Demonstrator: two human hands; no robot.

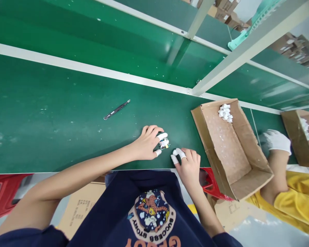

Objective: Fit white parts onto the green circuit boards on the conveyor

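a navy shirt (110,209) is seen nearest. on the tabletop (54,137), the circuit board (164,143) is bracketed by the left hand (147,145); grip there, and in the curled right hand (190,165), cannot be told. if braced loosely, the circuit board could be skidded by pressing.

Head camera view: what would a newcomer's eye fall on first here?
Probably the big open cardboard box right of the person's hands, jutting over the near edge of the green table, with a small heap of white pieces at its far end. Next, perhaps, the little circuit board at the white-capped fingertips of the left hand. Dark tweezers lie on the green farther back, to the left.
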